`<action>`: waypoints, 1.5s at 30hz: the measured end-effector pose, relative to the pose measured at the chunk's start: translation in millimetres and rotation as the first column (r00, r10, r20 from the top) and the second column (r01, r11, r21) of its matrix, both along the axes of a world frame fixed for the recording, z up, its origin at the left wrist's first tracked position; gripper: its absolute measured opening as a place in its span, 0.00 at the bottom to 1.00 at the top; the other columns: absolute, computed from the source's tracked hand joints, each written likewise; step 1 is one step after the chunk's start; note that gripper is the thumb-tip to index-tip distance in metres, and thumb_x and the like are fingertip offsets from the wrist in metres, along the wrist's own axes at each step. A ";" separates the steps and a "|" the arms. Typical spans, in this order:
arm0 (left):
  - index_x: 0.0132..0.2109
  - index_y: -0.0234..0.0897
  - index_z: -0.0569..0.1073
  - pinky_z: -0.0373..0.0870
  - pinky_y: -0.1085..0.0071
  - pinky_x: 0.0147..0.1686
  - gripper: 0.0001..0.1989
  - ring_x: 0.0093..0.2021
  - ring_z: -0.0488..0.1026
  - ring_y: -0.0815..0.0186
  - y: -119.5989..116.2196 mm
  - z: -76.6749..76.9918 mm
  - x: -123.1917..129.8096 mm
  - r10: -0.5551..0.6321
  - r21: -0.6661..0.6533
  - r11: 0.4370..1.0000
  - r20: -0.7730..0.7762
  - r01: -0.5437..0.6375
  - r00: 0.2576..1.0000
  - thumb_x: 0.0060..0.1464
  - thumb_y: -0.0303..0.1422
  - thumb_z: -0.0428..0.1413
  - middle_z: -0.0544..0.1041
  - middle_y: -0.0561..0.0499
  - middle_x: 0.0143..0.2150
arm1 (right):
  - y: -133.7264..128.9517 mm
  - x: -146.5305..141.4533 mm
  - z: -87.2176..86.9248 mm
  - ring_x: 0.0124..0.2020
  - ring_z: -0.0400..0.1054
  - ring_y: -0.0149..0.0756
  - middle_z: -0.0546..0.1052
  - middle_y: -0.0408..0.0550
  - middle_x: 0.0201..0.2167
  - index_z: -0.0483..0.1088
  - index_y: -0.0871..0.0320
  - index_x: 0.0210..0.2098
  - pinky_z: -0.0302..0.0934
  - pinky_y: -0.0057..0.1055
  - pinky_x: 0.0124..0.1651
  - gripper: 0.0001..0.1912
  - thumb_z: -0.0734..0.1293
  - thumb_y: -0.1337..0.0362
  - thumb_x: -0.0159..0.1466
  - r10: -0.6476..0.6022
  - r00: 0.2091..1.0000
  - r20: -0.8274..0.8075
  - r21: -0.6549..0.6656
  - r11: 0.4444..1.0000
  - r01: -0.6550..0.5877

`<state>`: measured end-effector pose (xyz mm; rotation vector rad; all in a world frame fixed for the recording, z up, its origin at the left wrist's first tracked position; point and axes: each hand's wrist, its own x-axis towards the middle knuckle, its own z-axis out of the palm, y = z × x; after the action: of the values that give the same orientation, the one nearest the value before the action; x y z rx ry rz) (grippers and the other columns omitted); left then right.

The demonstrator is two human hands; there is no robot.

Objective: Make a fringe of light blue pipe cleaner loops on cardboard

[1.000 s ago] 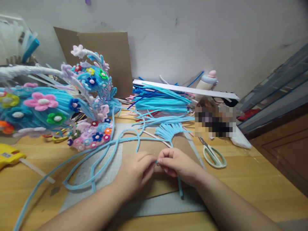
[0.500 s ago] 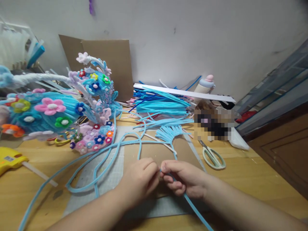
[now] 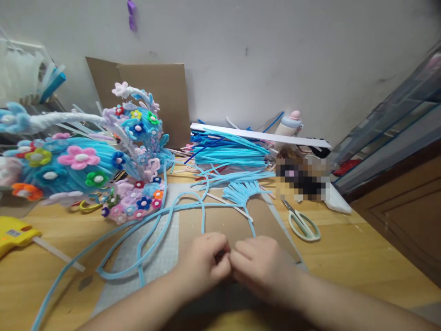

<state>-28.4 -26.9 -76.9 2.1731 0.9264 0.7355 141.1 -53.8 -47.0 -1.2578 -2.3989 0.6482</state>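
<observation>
Over the cardboard sheet [image 3: 220, 218], both hands meet with curled, pinching fingers. My left hand [image 3: 206, 257] closes around the end of a long light blue pipe cleaner [image 3: 203, 216], which loops away to the left across the table. My right hand [image 3: 257, 264], back upward, is closed where another blue strand [image 3: 251, 226] runs down from a fan-shaped bundle of bent blue pipe cleaners [image 3: 241, 191]. Between the fingertips the join is hidden, and the right hand is slightly blurred.
Flower-covered blue pipe-cleaner ornaments [image 3: 79, 158] stand at left, near a yellow glue gun [image 3: 15, 234]. Behind lies a pile of blue pipe cleaners [image 3: 230, 154]. Scissors [image 3: 303, 225] rest at right. A grey cutting mat [image 3: 119, 285] lies under the cardboard.
My right hand has turned over from palm-side showing to back upward, and the blue strand that trailed below it toward the lower right no longer shows. The view has shifted slightly.
</observation>
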 end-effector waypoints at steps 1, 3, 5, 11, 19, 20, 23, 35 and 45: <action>0.26 0.37 0.63 0.57 0.76 0.25 0.05 0.25 0.63 0.71 1.2 -0.1 0.3 -0.011 -0.022 1.000 0.015 0.011 1.000 0.46 0.23 0.50 0.66 0.56 0.22 | -3.0 2.3 1.4 0.24 0.52 0.29 0.66 0.45 0.22 0.64 0.59 0.24 0.39 0.31 0.27 0.07 0.60 0.68 0.58 0.048 0.997 0.064 0.068 0.996 -0.052; 0.27 0.37 0.64 0.58 0.75 0.26 0.04 0.26 0.64 0.70 3.4 -0.5 0.0 -0.023 -0.007 1.000 0.020 0.023 1.000 0.48 0.24 0.49 0.67 0.55 0.24 | -6.1 4.7 4.2 0.24 0.53 0.30 0.66 0.45 0.23 0.64 0.58 0.25 0.38 0.31 0.27 0.08 0.59 0.67 0.60 -0.008 0.997 0.079 0.065 0.998 0.003; 0.28 0.37 0.65 0.58 0.73 0.29 0.04 0.28 0.64 0.69 4.5 -1.2 -1.2 -0.021 0.092 0.995 -0.010 0.022 1.000 0.49 0.25 0.49 0.68 0.54 0.25 | -4.9 4.3 6.4 0.24 0.53 0.28 0.65 0.43 0.21 0.62 0.58 0.24 0.41 0.29 0.26 0.10 0.59 0.64 0.61 -0.182 0.983 -0.034 -0.178 0.969 0.173; 0.30 0.37 0.64 0.56 0.70 0.30 0.05 0.29 0.64 0.67 2.3 -6.7 -1.7 -0.033 0.399 0.913 -0.130 0.083 0.991 0.55 0.29 0.48 0.69 0.52 0.27 | 7.8 3.8 7.3 0.13 0.45 0.18 0.60 0.36 0.19 0.61 0.59 0.27 0.32 0.20 0.16 0.06 0.58 0.63 0.57 -0.737 0.662 -0.139 -0.984 0.026 -0.178; 0.31 0.37 0.65 0.55 0.69 0.29 0.07 0.29 0.63 0.67 4.0 -12.7 -1.1 0.010 0.488 0.871 -0.142 0.061 0.990 0.56 0.27 0.46 0.70 0.51 0.27 | 6.2 -4.6 2.0 0.12 0.44 0.16 0.61 0.34 0.17 0.57 0.60 0.23 0.30 0.19 0.16 0.08 0.63 0.67 0.52 -0.837 0.494 -0.235 -0.961 0.123 -0.250; 0.31 0.37 0.65 0.56 0.69 0.30 0.06 0.29 0.63 0.67 3.8 -12.5 -1.2 0.009 0.472 0.880 -0.140 0.059 0.990 0.55 0.27 0.47 0.70 0.51 0.27 | 5.9 -6.4 0.2 0.12 0.43 0.17 0.59 0.34 0.16 0.56 0.59 0.23 0.29 0.20 0.17 0.08 0.63 0.67 0.52 -0.828 0.498 -0.256 -0.963 0.172 -0.208; 0.30 0.37 0.64 0.56 0.70 0.30 0.05 0.29 0.64 0.67 3.2 -10.2 -0.7 0.004 0.406 0.913 -0.123 0.047 0.992 0.52 0.26 0.48 0.69 0.52 0.26 | 4.7 -7.7 -4.8 0.12 0.41 0.21 0.55 0.33 0.14 0.55 0.57 0.22 0.34 0.23 0.18 0.07 0.61 0.66 0.52 -0.733 0.608 -0.304 -0.912 0.408 0.036; 0.27 0.37 0.63 0.56 0.70 0.32 0.05 0.27 0.63 0.67 6.2 -4.3 -0.7 0.013 0.343 0.939 -0.062 0.009 0.998 0.49 0.26 0.50 0.68 0.53 0.24 | 2.9 3.7 1.5 0.17 0.50 0.23 0.61 0.38 0.19 0.60 0.58 0.26 0.43 0.23 0.20 0.09 0.59 0.62 0.61 -0.451 0.869 -0.202 -0.750 0.642 0.159; 0.34 0.37 0.66 0.58 0.69 0.33 0.04 0.31 0.64 0.66 5.1 -3.1 -3.3 -0.041 0.342 0.937 -0.102 0.074 0.994 0.53 0.26 0.48 0.69 0.51 0.29 | 15.6 11.5 -2.8 0.09 0.46 0.14 0.60 0.35 0.16 0.61 0.64 0.25 0.34 0.13 0.12 0.06 0.60 0.69 0.59 -0.838 0.528 -0.137 -0.866 -0.157 -0.475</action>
<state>-31.8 -21.8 -80.0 2.5506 0.8229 0.8243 152.6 -38.2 -49.9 -1.1343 -0.1885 2.5335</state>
